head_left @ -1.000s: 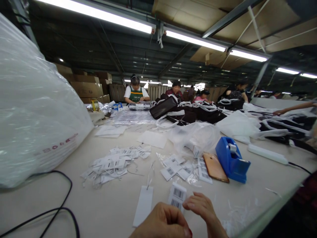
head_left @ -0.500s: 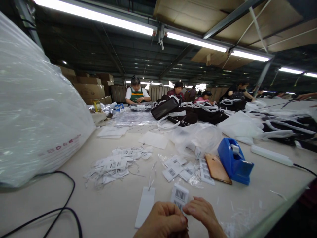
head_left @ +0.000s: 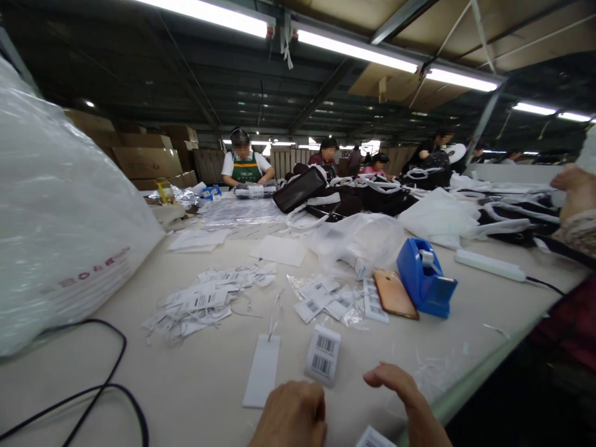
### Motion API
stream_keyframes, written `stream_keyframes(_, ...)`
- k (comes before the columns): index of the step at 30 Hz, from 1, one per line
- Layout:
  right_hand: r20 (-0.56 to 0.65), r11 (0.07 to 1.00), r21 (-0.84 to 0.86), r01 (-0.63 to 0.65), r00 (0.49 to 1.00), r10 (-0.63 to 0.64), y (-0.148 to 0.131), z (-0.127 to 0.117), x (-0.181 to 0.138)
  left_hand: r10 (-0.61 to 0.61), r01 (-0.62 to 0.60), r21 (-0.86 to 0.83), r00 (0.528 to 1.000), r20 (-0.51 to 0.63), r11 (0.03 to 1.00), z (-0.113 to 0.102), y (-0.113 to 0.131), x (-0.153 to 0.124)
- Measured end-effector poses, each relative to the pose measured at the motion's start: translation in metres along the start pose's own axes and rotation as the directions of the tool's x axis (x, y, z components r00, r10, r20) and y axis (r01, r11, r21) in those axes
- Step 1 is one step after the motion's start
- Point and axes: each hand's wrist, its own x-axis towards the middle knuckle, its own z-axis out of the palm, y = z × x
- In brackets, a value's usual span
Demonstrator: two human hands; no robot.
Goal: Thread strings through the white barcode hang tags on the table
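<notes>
Bare table (head_left: 186, 385) between tags (head_left: 323, 356) and cable (head_left: 93, 391)

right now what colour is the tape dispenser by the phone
Blue plastic tape dispenser, clearest in the head view.

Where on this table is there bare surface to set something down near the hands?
Bare tabletop lies between the black cable and the blank white hang tag, and right of the blue tape dispenser toward the table edge. The middle is crowded with loose barcode tags and the copper-coloured phone.
</notes>
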Motion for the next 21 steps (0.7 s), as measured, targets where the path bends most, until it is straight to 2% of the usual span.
stream_keyframes(3, -0.028, 1.000, -0.011, 0.005, 1.000, -0.005, -0.001, 0.003, -0.004, 0.027, -0.028, 0.108, 1.000, 0.014, 0.994, -0.006, 0.005, 0.002)
stream_keyframes(7, -0.080, 1.000, -0.013, -0.022, 0.997, 0.021, 0.000, 0.006, -0.011, -0.022, 0.026, 0.099, 0.999, -0.041, 0.995, -0.009, 0.004, 0.008)
stream_keyframes(11, -0.053, 0.998, 0.041, -0.050, 0.997, 0.052, -0.001, 0.005, -0.015, -0.032, 0.033, 0.006, 0.998, -0.055, 0.999, -0.009, -0.003, 0.008)
stream_keyframes(16, 0.033, 0.991, 0.134, -0.008, 0.999, 0.004, -0.007, 0.001, -0.010, -0.023, -0.012, -0.257, 0.991, -0.132, 0.966, -0.011, -0.007, -0.009)
stream_keyframes(18, 0.083, 0.985, 0.170, 0.000, 0.996, -0.014, -0.011, 0.003, -0.007, -0.018, -0.012, -0.422, 0.998, -0.067, 0.906, -0.012, -0.004, -0.016)
stream_keyframes(21, 0.121, 0.979, 0.197, -0.046, 0.992, 0.022, -0.018, 0.012, -0.006, 0.072, 0.071, -0.685, 0.981, 0.178, 0.725, -0.014, 0.003, -0.022)
